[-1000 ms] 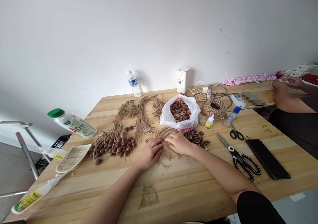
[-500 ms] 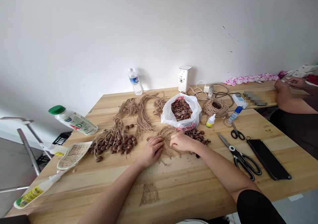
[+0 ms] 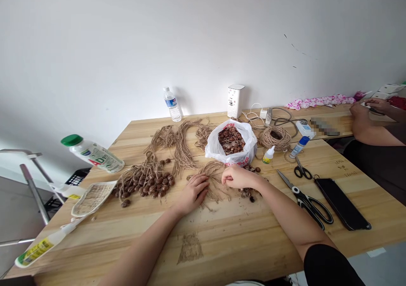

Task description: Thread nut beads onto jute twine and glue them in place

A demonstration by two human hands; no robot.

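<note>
My left hand (image 3: 195,191) lies on the table with its fingers stretched out, palm down, at the left edge of a loose bunch of cut twine strands (image 3: 212,167). Just right of these strands, my right hand (image 3: 238,177) is closed, thumb and fingertips pinched together and pointing down. Whatever sits between those fingertips is too small to make out. Loose brown nutshells (image 3: 245,192) show partly under and beside my right wrist. A white plastic bag (image 3: 213,144) full of similar shells (image 3: 231,140) stands behind it.
To the left lies a pile of shells tied on twine (image 3: 155,184), with twine bundles (image 3: 185,146) behind. Rightward are a twine coil (image 3: 275,138), glue bottle (image 3: 268,155), large scissors (image 3: 306,199), small scissors (image 3: 303,172) and phone (image 3: 342,203). Another person's hands (image 3: 377,106) work at far right.
My right hand has shifted slightly to the right, away from my left hand, and stays pinched. The left hand has kept its place on the twine.
</note>
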